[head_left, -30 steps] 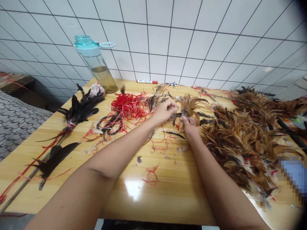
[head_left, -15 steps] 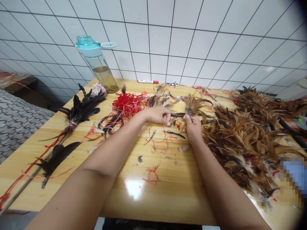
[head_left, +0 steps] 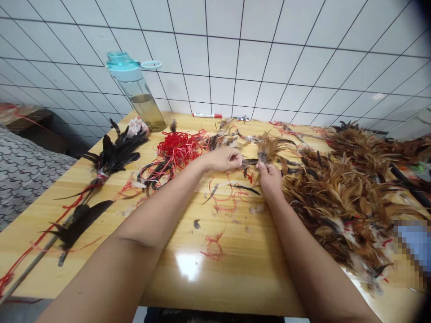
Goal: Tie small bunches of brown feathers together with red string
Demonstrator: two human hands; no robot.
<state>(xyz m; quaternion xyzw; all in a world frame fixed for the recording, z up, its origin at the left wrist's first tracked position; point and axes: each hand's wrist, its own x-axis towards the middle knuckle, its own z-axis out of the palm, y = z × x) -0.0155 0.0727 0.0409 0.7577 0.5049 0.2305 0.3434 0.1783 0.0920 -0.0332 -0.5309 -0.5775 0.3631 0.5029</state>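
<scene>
With thumb and fingers pinched, my right hand (head_left: 270, 178) holds a small bunch of brown feathers (head_left: 269, 147) by its base, its tips fanning up and away. Just left of it, my left hand (head_left: 224, 159) is closed with curled fingers near the base of that bunch; anything in its grip is too small to make out. Dark feathers (head_left: 249, 162) lie between and behind the two hands. Below them on the wooden table (head_left: 235, 269) are a thin black feather (head_left: 247, 188) and loose loops of red string (head_left: 220, 197).
A tangled heap of red string (head_left: 180, 147) sits left of my hands, and a large pile of brown feathers (head_left: 340, 197) at right. Black feathers (head_left: 116, 152) are tied to a stick (head_left: 43, 251) at left. A water bottle (head_left: 141, 96) and a red-capped marker (head_left: 207, 115) stand near the tiled wall.
My left hand has shifted slightly right, closer to my right hand. The right hand keeps its pinch on the brown feathers, having barely moved.
</scene>
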